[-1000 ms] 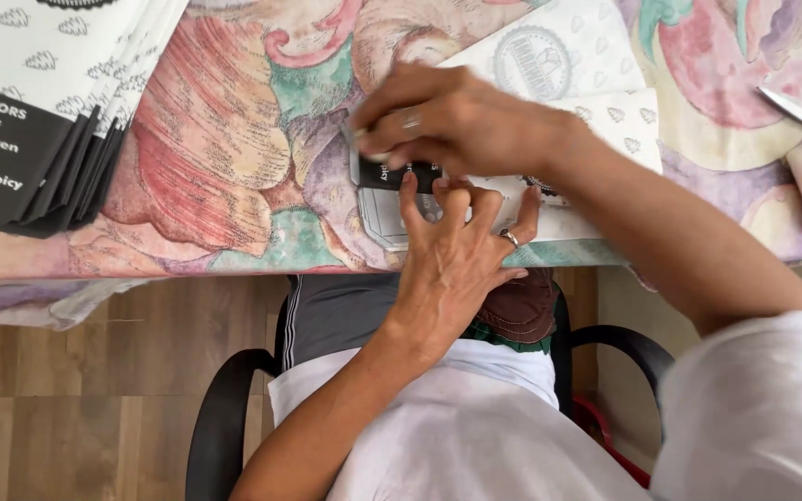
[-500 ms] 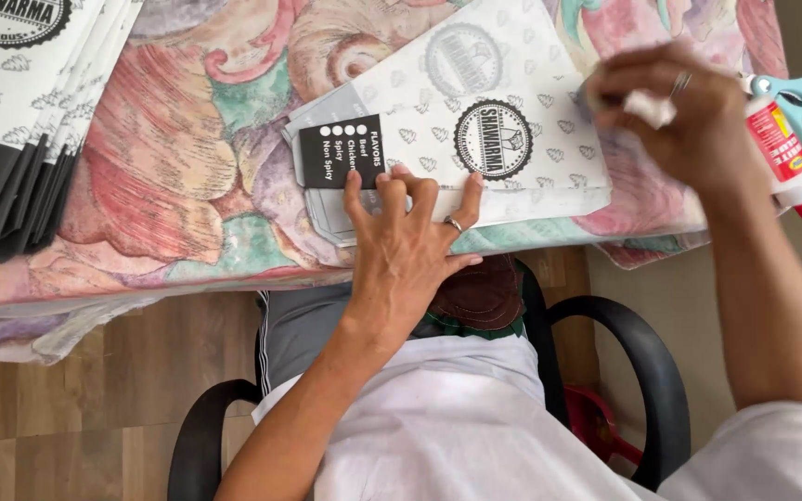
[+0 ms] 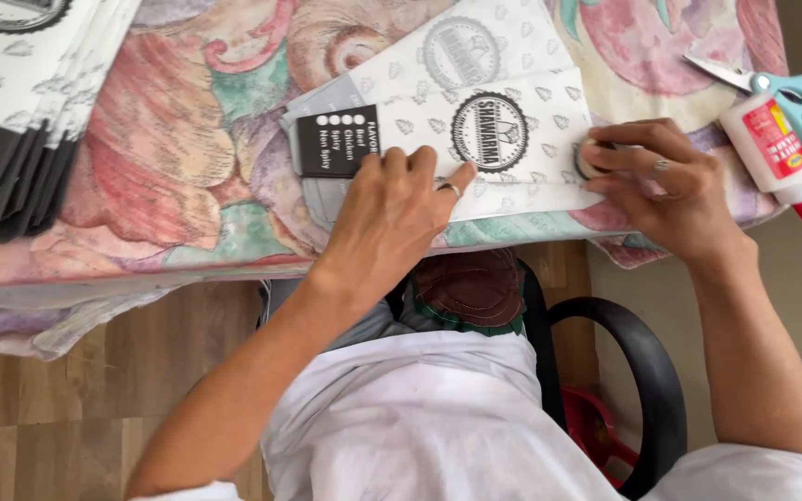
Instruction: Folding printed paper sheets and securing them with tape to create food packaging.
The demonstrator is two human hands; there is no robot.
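Printed paper bag (image 3: 512, 139): white, grey pattern, round black emblem, black label panel; lies flat at near desk (image 3: 169, 176) edge atop a 2nd like sheet.
Left hand (image 3: 392, 218): flat, fingers spread, pinning bag's near edge; grip wide, holds nothing.
Right hand (image 3: 666, 186): grip narrow, pinching small round object (image 3: 591, 160) at bag's right end.
Step judged: pressing or sealing that end; next calls for firm, even pressure.
Nearby: glue bottle (image 3: 772, 153), teal scissors (image 3: 795, 97) right; stack of bags (image 3: 20, 111) far left.
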